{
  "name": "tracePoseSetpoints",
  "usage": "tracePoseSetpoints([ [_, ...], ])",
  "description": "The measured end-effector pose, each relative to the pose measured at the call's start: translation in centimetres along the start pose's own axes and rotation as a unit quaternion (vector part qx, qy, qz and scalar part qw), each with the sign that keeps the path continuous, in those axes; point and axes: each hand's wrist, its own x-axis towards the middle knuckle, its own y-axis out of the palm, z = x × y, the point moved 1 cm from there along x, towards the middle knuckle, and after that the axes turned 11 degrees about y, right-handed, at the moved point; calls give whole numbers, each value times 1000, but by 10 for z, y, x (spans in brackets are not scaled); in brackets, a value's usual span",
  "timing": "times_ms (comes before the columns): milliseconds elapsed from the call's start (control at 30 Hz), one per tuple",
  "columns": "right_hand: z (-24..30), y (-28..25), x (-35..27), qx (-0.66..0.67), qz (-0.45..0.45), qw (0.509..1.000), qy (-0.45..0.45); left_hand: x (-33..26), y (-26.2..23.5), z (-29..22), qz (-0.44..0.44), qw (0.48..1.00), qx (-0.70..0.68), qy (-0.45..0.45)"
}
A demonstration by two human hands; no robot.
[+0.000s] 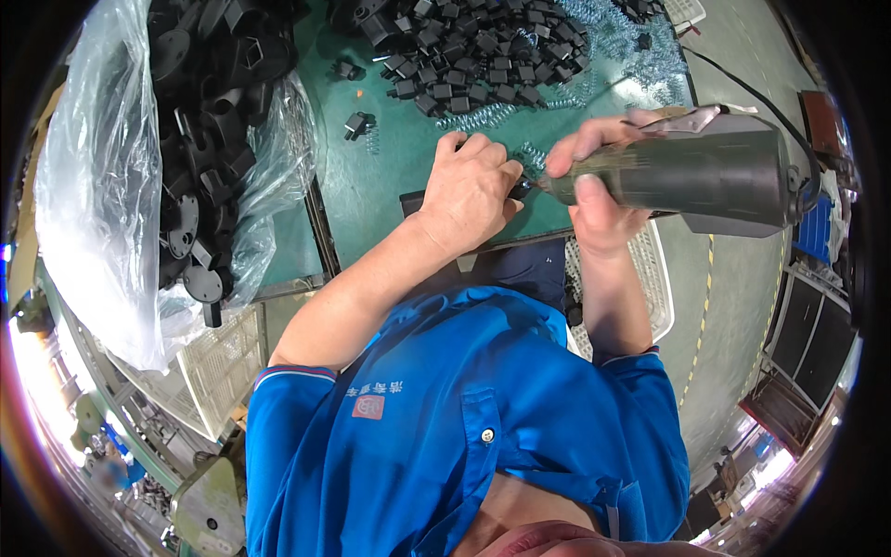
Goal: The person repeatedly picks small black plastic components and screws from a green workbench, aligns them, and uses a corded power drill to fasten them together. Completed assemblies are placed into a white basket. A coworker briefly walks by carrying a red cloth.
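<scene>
A person in a blue shirt [483, 418] is working at a green desk [408, 176], pressing the tip of a grey power driver [687, 172] toward a small black part [522, 186] pinched at the edge of the left hand [469, 190]. The left hand is lying knuckles-up on the desk, fingers curled narrow around the part, most of which is hidden beneath them. The right hand [599, 190] is closing around the driver's barrel, thumb along its near side, index finger stretched over the top. The driver's body is running out toward 3 o'clock from the part, its black cable [789, 130] looping away at 1 o'clock. The part is sitting between the two hands, at 3 o'clock of the left hand and 9 o'clock of the right, touching the driver's tip.

At 12 o'clock a heap of black plastic pieces [483, 56] is spreading across the desk, with bluish wire springs [631, 46] beside it at 1 o'clock. Two loose pieces [357, 121] are lying at 11 o'clock of the left hand. At 9 o'clock a clear plastic bag [102, 186] is holding more black parts [204, 139].
</scene>
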Motion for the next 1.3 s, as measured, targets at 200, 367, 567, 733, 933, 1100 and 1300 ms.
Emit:
tracePoseSetpoints([
  [200, -5, 2, 0, -62, 62, 996, 4, -2, 4, 3, -4, 1000, -4, 5],
  [367, -10, 4, -2, -45, 70, 997, 7, -3, 7, 3, -29, 1000, -5, 6],
  [567, -13, 3, 2, -35, 71, 997, -4, -4, 10, 3, -29, 1000, -1, 0],
  [733, 41, 1, 26, 94, -89, 990, 53, -2, 1, -1, 20, 1000, 12, -11],
  [933, -5, -88, 17, -502, -108, 857, 42, 4, -12, -8, 26, 960, -254, -113],
  [1100, -20, -83, -8, -659, -73, 724, 189, -8, -2, -34, -9, 460, -836, -299],
  [1300, 26, -86, -35, -266, 75, 958, 73, -5, 23, -49, 0, 330, -888, -321],
])
